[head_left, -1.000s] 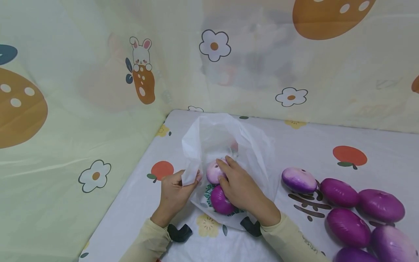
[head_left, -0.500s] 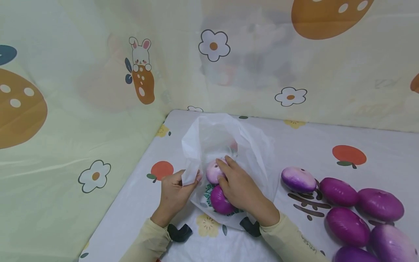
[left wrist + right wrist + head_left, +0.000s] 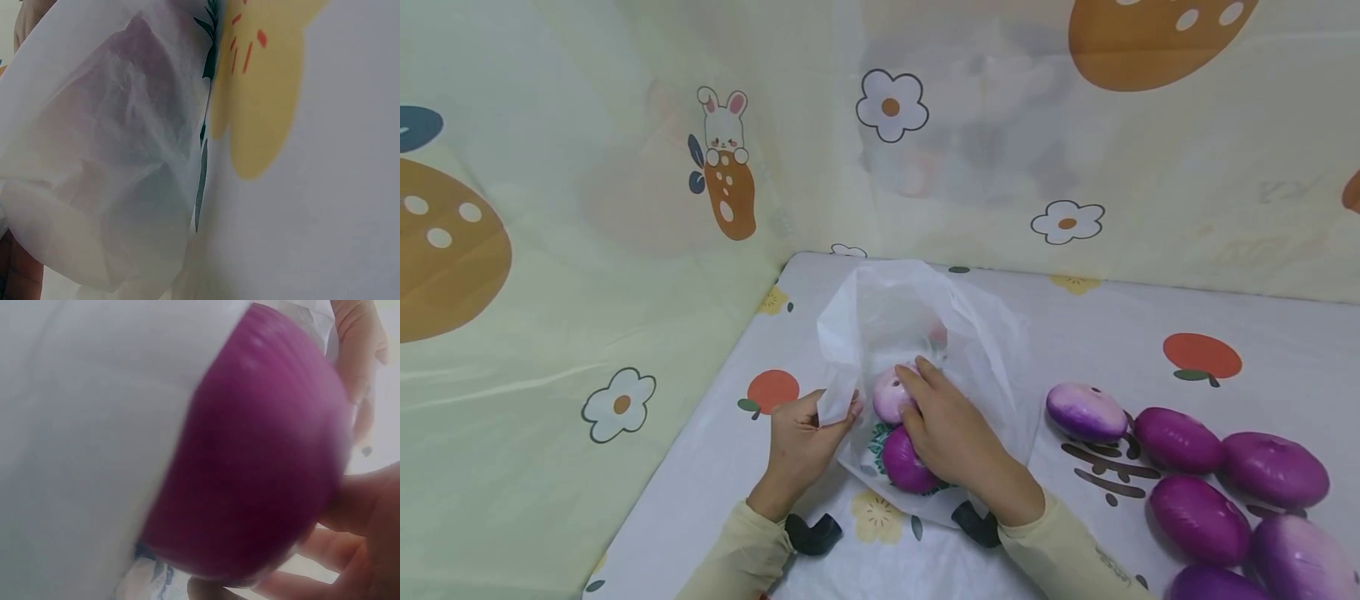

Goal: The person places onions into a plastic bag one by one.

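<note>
A thin white plastic bag [image 3: 985, 333] lies with its mouth toward me. My left hand [image 3: 802, 443] pinches the left edge of its mouth between thumb and fingers. Just inside the opening, my right hand [image 3: 961, 437] holds a pale pink onion [image 3: 887, 398], thumb and fingers around its side. Nearer to me sits a dark purple onion [image 3: 904, 462], close to that hand; the right wrist view shows this purple onion [image 3: 262, 456] large, partly behind the bag [image 3: 94, 425]. Translucent bag film [image 3: 125, 156] fills much of the left wrist view.
Several more purple onions [image 3: 1198, 518] lie grouped on the right of the patterned white cloth [image 3: 1120, 333]. A paler one [image 3: 1084, 412] is at their left end. Patterned curtains [image 3: 970, 167] stand behind and to the left. Black wrist mounts [image 3: 812, 533] are below the hands.
</note>
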`<state>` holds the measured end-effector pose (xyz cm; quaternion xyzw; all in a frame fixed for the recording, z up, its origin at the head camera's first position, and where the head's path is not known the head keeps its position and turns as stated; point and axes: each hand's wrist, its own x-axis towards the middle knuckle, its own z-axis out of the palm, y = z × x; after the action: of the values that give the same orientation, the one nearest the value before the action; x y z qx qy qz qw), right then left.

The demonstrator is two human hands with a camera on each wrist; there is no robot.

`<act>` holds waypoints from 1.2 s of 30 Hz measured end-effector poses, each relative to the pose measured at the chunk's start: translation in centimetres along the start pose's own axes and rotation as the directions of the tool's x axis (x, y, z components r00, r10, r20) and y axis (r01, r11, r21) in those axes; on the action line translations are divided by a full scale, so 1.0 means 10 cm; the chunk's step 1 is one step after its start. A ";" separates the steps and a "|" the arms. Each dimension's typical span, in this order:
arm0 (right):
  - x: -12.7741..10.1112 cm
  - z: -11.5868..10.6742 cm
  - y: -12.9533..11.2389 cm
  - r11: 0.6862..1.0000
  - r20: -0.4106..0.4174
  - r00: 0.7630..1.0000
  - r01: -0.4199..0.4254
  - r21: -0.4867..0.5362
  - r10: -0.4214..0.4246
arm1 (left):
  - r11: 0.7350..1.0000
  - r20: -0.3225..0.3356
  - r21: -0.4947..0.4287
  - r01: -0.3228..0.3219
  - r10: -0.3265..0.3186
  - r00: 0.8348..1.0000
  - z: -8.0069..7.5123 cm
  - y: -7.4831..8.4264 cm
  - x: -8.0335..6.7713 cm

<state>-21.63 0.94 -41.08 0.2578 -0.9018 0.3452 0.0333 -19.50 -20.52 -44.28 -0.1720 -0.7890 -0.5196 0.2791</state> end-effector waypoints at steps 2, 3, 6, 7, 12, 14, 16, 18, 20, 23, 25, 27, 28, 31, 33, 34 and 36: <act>-0.02 -0.02 -0.01 1.000 -0.009 1.000 -0.005 -0.005 0.005 | 1.000 0.000 -0.004 0.002 -0.002 1.000 0.01 0.00 0.00; -0.04 -0.03 -0.01 1.000 -0.014 1.000 -0.007 -0.009 0.007 | 1.000 -0.001 -0.006 0.002 -0.002 1.000 0.02 0.00 0.00; -0.08 -0.07 -0.04 1.000 -0.030 0.999 -0.012 -0.020 0.011 | 1.000 -0.001 -0.008 0.006 -0.006 1.000 0.03 0.01 0.00; -0.10 -0.09 -0.05 1.000 -0.036 0.999 -0.011 -0.024 0.010 | 1.000 -0.002 -0.008 0.009 -0.009 1.000 0.03 0.01 0.00; -0.19 -0.20 -0.09 0.998 -0.069 0.998 -0.006 -0.058 0.002 | 1.000 0.002 -0.007 0.012 -0.012 1.000 0.04 0.02 0.00; -0.24 -0.24 -0.10 0.997 -0.079 0.997 -0.008 -0.071 0.002 | 1.000 0.006 -0.005 0.011 -0.011 1.000 0.03 0.02 0.00; -0.28 -0.30 -0.11 0.997 -0.082 0.997 -0.010 -0.081 0.004 | 1.000 0.010 -0.003 0.012 -0.012 1.000 0.03 0.02 -0.01; -0.32 -0.35 -0.13 0.996 -0.078 0.997 -0.013 -0.083 0.007 | 1.000 0.009 -0.001 0.012 -0.012 1.000 0.02 0.02 -0.01; -0.37 -0.41 -0.16 0.997 -0.071 0.997 -0.019 -0.078 0.014 | 1.000 0.006 0.001 0.017 -0.017 1.000 0.02 0.02 -0.02; -0.44 -0.48 -0.19 0.997 -0.063 0.998 -0.029 -0.069 0.024 | 1.000 0.000 0.005 0.013 -0.013 1.000 0.02 0.02 -0.02; -0.50 -0.54 -0.21 0.997 -0.060 0.998 -0.036 -0.068 0.032 | 1.000 -0.004 0.004 0.008 -0.008 1.000 0.02 0.02 -0.02; -0.57 -0.60 -0.21 0.996 -0.061 0.997 -0.045 -0.070 0.041 | 1.000 -0.010 0.009 0.001 -0.001 1.000 0.02 0.02 -0.02; -0.60 -0.63 -0.21 0.996 -0.061 0.997 -0.052 -0.073 0.047 | 1.000 -0.015 0.012 -0.003 0.003 1.000 0.02 0.02 -0.02; -0.70 -0.73 -0.18 0.994 -0.075 0.996 -0.063 -0.086 0.057 | 1.000 -0.024 0.016 -0.006 0.007 1.000 0.02 0.02 -0.01; -0.75 -0.79 -0.14 0.993 -0.090 0.994 -0.070 -0.092 0.062 | 1.000 -0.026 0.019 -0.008 0.009 1.000 0.02 0.02 -0.01; -0.78 -0.82 -0.12 0.992 -0.092 0.993 -0.080 -0.096 0.071 | 1.000 -0.027 0.021 -0.007 0.008 1.000 0.02 0.02 0.00; -0.84 -0.88 -0.08 0.990 -0.097 0.991 -0.098 -0.102 0.088 | 1.000 -0.027 0.030 -0.003 0.004 1.000 0.01 0.02 0.00</act>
<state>-15.03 9.73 -35.88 0.1969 -0.9276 0.3091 0.0726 -19.39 -20.33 -44.21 -0.1621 -0.7926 -0.5096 0.2930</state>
